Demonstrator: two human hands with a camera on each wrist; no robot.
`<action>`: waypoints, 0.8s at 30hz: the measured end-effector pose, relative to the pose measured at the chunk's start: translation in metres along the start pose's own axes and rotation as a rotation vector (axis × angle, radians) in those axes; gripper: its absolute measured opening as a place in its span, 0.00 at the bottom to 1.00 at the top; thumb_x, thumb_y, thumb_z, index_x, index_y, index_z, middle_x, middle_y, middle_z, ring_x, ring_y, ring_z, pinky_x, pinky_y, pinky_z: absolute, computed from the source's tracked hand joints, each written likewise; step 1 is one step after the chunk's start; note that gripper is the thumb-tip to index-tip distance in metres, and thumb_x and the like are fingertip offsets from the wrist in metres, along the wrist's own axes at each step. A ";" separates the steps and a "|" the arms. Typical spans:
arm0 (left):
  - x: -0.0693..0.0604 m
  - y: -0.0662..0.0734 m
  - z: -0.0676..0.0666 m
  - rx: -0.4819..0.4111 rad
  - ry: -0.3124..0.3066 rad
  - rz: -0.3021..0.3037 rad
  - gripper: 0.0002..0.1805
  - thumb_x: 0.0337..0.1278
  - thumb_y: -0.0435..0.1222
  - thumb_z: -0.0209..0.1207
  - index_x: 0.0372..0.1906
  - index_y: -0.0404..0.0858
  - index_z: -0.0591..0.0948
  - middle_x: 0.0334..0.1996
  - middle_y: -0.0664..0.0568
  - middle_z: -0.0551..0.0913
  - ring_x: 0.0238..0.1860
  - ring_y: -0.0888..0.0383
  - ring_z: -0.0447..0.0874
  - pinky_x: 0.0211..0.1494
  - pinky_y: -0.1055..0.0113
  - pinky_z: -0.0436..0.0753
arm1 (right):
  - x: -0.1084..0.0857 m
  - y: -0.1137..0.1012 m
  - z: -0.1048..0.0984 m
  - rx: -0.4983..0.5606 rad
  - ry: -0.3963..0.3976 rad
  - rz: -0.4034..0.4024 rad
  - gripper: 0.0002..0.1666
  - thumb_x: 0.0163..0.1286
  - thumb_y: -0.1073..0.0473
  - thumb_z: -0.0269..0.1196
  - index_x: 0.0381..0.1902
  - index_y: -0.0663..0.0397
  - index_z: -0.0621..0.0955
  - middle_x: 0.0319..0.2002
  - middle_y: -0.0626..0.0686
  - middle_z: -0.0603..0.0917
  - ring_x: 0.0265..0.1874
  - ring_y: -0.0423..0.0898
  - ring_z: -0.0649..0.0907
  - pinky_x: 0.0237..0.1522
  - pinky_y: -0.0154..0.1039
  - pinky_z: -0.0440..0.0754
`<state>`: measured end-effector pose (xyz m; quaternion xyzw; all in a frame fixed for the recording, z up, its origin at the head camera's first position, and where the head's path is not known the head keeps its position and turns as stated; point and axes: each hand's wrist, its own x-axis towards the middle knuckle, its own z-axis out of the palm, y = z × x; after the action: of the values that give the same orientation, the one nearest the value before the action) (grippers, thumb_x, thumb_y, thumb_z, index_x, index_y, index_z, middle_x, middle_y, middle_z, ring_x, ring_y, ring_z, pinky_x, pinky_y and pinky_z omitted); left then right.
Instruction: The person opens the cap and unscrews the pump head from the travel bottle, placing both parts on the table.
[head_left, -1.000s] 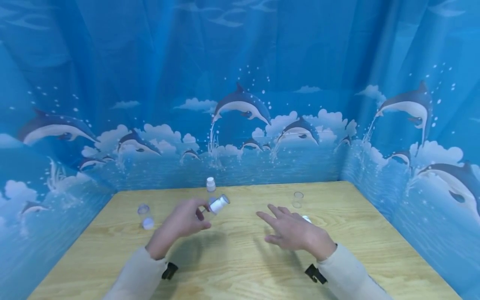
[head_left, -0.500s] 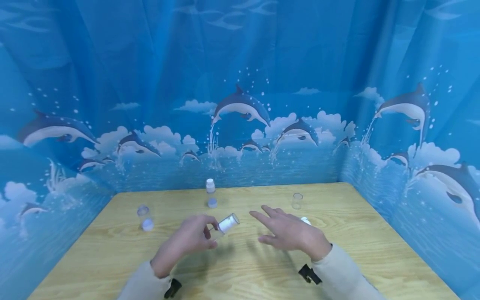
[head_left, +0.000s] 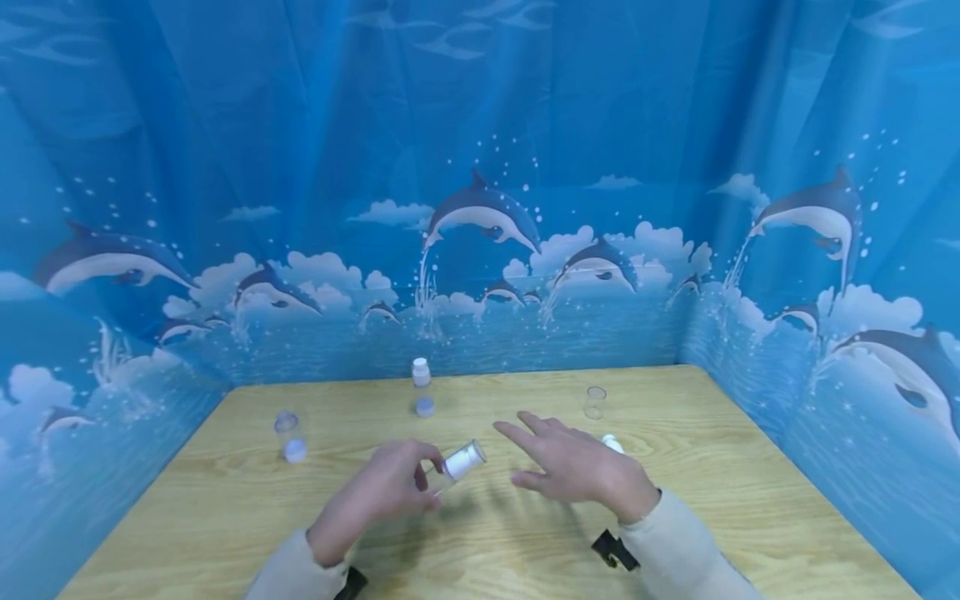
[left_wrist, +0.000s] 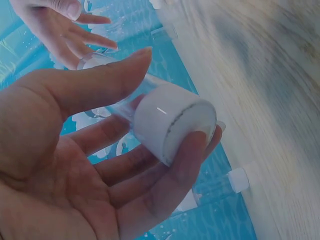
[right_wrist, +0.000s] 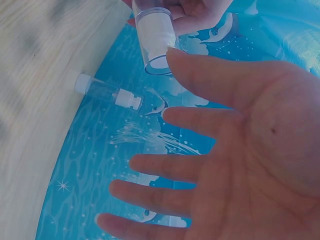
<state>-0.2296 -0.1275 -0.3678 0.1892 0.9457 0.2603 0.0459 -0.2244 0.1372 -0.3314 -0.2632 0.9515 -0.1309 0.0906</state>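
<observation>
My left hand (head_left: 393,479) grips a small clear bottle (head_left: 457,465), tilted with its upper end toward my right hand. Its white base (left_wrist: 175,120) shows in the left wrist view, fingertips on it and thumb along the clear side. The far end has a white part (right_wrist: 156,35) inside a clear sleeve with a round rim. My right hand (head_left: 573,467) hovers with fingers spread and holds nothing; its thumb tip lies close to that rim in the right wrist view. Whether they touch I cannot tell.
On the wooden table (head_left: 510,550), a clear bottle with a white pump (head_left: 422,373) stands at the back. A clear container with a white base (head_left: 295,450) is at left, a clear cap (head_left: 595,402) at right. Something white (head_left: 612,442) is partly behind my right hand.
My left hand has moved right and toward me with the bottle, closer to my right hand. The right hand has shifted slightly left, fingers still spread.
</observation>
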 end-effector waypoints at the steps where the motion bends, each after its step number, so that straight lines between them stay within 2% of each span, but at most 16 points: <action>1: 0.000 0.000 0.000 -0.002 -0.004 -0.001 0.19 0.41 0.33 0.78 0.43 0.42 0.86 0.29 0.50 0.87 0.30 0.57 0.82 0.33 0.61 0.83 | 0.000 -0.001 0.000 0.002 0.001 -0.001 0.41 0.76 0.44 0.61 0.81 0.36 0.59 0.82 0.62 0.57 0.77 0.67 0.65 0.73 0.68 0.68; 5: -0.002 0.002 0.003 -0.014 -0.013 0.008 0.19 0.41 0.33 0.78 0.43 0.42 0.86 0.29 0.50 0.86 0.30 0.57 0.81 0.32 0.61 0.82 | 0.002 -0.003 0.002 0.007 0.008 -0.032 0.41 0.76 0.45 0.61 0.81 0.37 0.60 0.81 0.62 0.59 0.77 0.67 0.66 0.73 0.67 0.69; 10: -0.005 0.004 0.006 -0.013 -0.021 0.039 0.20 0.40 0.33 0.78 0.43 0.41 0.86 0.29 0.49 0.87 0.29 0.58 0.80 0.32 0.63 0.81 | 0.004 -0.004 0.005 0.013 0.020 -0.107 0.39 0.75 0.47 0.63 0.80 0.43 0.64 0.79 0.63 0.63 0.75 0.65 0.69 0.71 0.65 0.73; 15: -0.008 0.009 0.009 -0.011 -0.029 0.049 0.20 0.40 0.33 0.79 0.43 0.41 0.86 0.29 0.50 0.86 0.29 0.59 0.80 0.32 0.62 0.81 | 0.008 -0.005 0.009 -0.002 0.031 -0.184 0.38 0.72 0.51 0.66 0.76 0.48 0.68 0.77 0.62 0.68 0.73 0.61 0.73 0.69 0.59 0.77; 22: -0.007 0.009 0.012 -0.008 -0.056 0.063 0.20 0.41 0.34 0.78 0.44 0.42 0.87 0.28 0.52 0.87 0.27 0.62 0.81 0.30 0.67 0.81 | 0.015 -0.008 0.016 0.019 0.011 -0.273 0.34 0.71 0.55 0.68 0.73 0.51 0.73 0.72 0.55 0.76 0.69 0.53 0.79 0.67 0.50 0.81; 24: -0.007 0.010 0.012 -0.005 -0.061 0.051 0.20 0.41 0.35 0.78 0.44 0.43 0.87 0.28 0.52 0.87 0.27 0.61 0.80 0.31 0.67 0.81 | 0.017 -0.008 0.018 0.026 0.012 -0.288 0.33 0.71 0.55 0.68 0.71 0.51 0.74 0.70 0.53 0.78 0.67 0.50 0.80 0.67 0.48 0.81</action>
<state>-0.2179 -0.1167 -0.3735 0.2209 0.9381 0.2577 0.0686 -0.2303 0.1178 -0.3473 -0.3953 0.9026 -0.1562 0.0686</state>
